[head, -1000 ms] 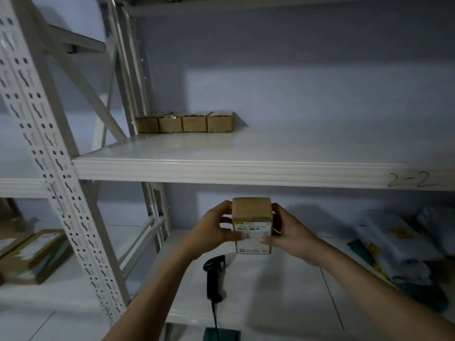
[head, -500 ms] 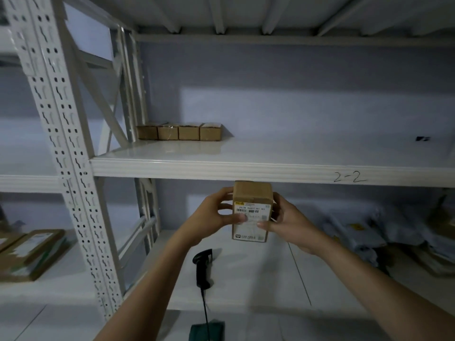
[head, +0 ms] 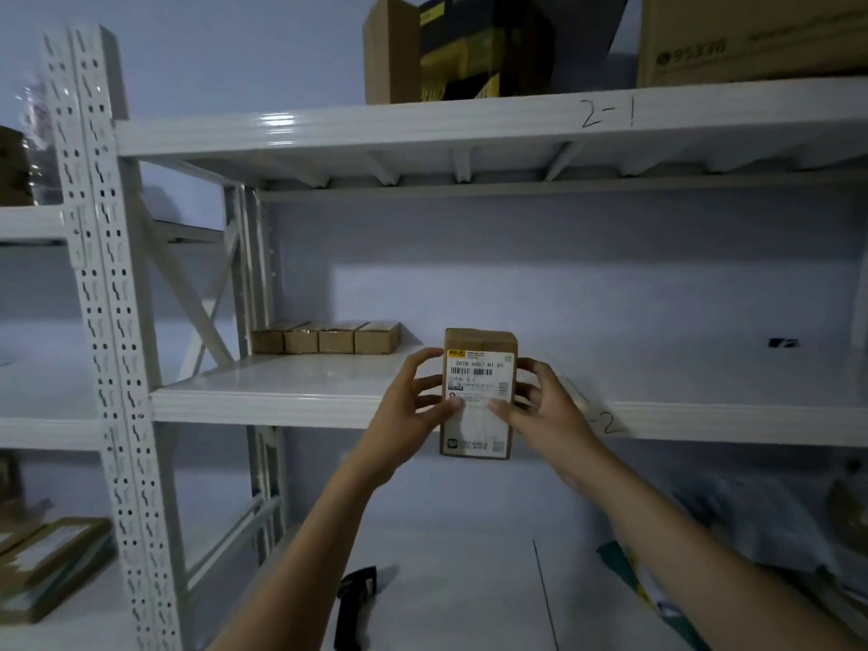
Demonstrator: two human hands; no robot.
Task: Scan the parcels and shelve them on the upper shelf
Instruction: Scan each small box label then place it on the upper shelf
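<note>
I hold a small brown cardboard parcel (head: 479, 368) upright, its white barcode label facing me. My left hand (head: 413, 406) grips its left side and my right hand (head: 540, 411) grips its right side. The parcel is raised in front of the edge of the white shelf (head: 282, 406) marked 2-2, its top above the shelf surface. A row of several small brown boxes (head: 329, 338) stands at the back left of that shelf. The black barcode scanner (head: 354, 603) lies on the lower shelf, below my arms.
A perforated white upright (head: 108, 321) stands at the left. The shelf above (head: 422, 124), marked 2-1, carries large cartons (head: 751, 35). Soft bagged parcels (head: 751, 523) lie at the lower right; flat boxes (head: 47, 561) lie at the lower left.
Both hands have lifted the parcel from below the 2-2 shelf edge up to shelf height. My view has tilted upward, bringing the 2-1 shelf into sight.
</note>
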